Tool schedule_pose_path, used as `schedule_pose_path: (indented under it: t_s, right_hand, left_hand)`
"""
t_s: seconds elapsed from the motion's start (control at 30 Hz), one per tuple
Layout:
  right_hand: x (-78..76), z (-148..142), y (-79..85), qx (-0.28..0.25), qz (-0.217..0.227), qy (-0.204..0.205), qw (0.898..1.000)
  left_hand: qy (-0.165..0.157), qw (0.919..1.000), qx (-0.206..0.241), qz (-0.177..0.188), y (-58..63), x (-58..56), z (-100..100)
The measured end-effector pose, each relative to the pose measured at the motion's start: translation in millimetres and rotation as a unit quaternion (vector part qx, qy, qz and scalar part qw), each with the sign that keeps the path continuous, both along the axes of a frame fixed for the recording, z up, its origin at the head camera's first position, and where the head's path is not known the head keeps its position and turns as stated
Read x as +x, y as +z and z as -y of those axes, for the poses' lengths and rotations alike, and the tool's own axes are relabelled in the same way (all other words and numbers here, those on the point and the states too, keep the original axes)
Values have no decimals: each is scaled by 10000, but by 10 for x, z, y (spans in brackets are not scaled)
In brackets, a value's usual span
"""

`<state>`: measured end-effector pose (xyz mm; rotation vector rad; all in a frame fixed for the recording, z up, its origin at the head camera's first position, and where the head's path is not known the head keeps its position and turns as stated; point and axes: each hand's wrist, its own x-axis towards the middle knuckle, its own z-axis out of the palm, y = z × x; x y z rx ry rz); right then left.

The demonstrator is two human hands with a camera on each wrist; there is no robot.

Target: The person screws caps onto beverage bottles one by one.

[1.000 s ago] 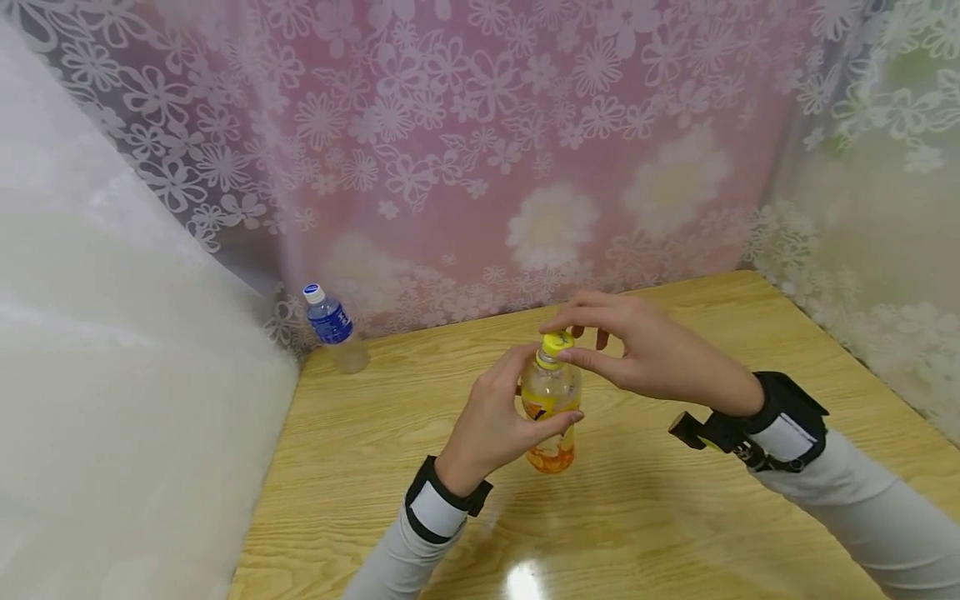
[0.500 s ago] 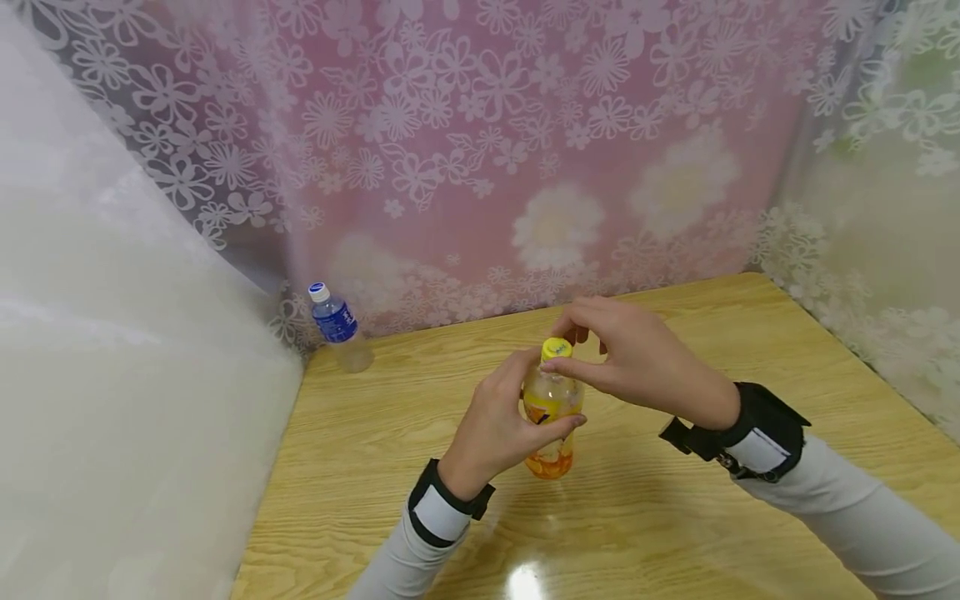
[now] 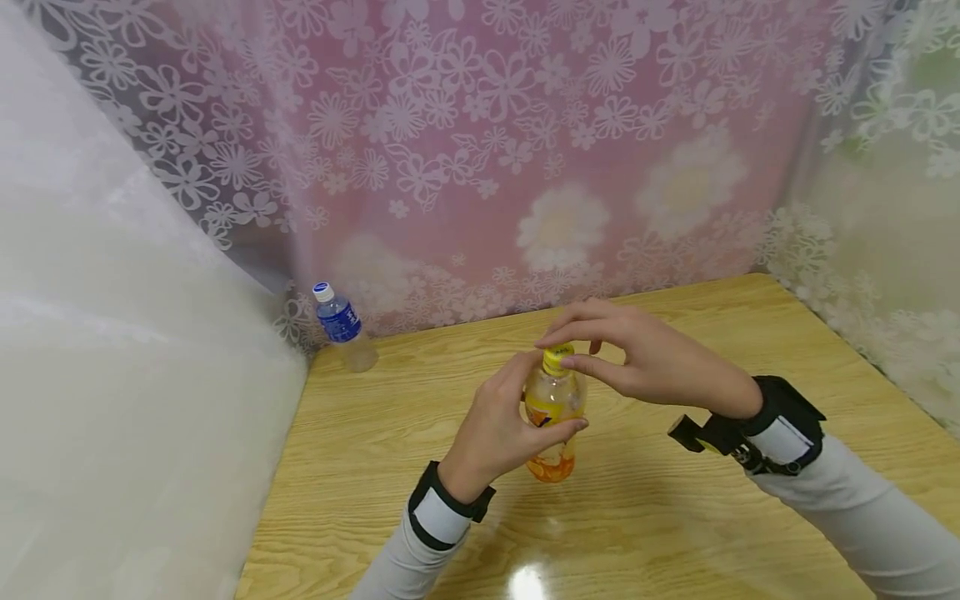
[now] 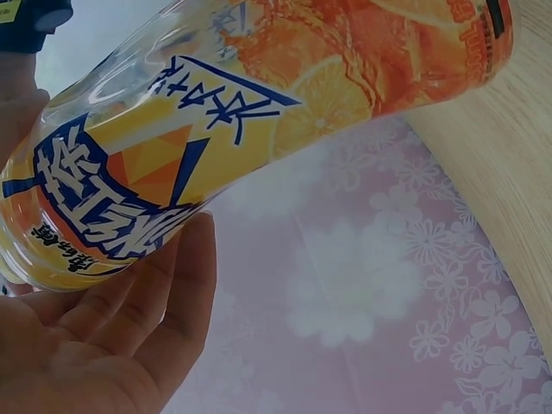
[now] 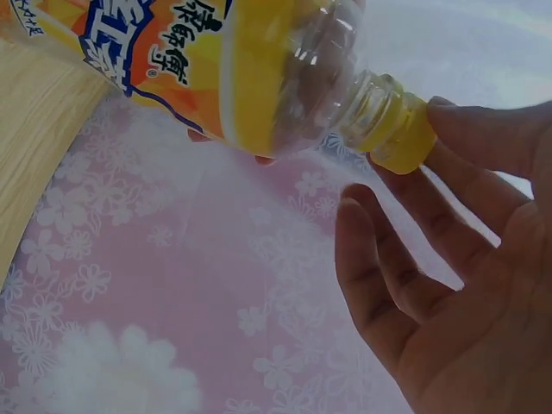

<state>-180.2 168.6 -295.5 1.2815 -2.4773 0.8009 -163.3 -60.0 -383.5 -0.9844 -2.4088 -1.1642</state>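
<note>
A clear plastic iced-tea bottle (image 3: 555, 410) is held upright over the middle of the counter (image 3: 375, 467), well in from its far edge; whether its base touches the wood-grain top is hard to tell. Its glossy wrap carries yellow and orange bands, a printed lemon slice and navy-edged lettering, above smooth, rounded shoulders and a short neck. The left hand (image 3: 495, 421) has a fairly wide grip curved around the body, thumb across the front and fingers behind. The right hand (image 3: 648, 357) keeps a narrow grip, thumb and fingers pinching the small yellow cap (image 3: 557, 360) at the neck's mouth, the remaining fingers bent clear of it. At the counter's far-left corner stands a slim transparent bottle (image 3: 343, 323) with a white cap, blue label and frosted-looking lower half. Beyond the far edge hangs a pink curtain (image 3: 450, 233) patterned with pale flowers, and a milky, translucent sheet (image 3: 135, 375) slopes along the left edge. Black wristbands (image 3: 787, 421) with whitish panels sit over wrinkled, light grey sleeves (image 3: 862, 508).
</note>
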Motion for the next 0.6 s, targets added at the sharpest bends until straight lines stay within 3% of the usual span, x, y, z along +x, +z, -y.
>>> schedule_pose_path:
  t_s: [0.3, 0.6]
  right_hand:
    - [-21, 112, -87, -259, -450, -507, 9974]
    - [26, 231, -218, -524, -438, -1168, 9908]
  left_hand:
    - [58, 9998, 15, 190, -17, 10, -14]
    - [138, 9998, 62, 91, -35, -2, -35]
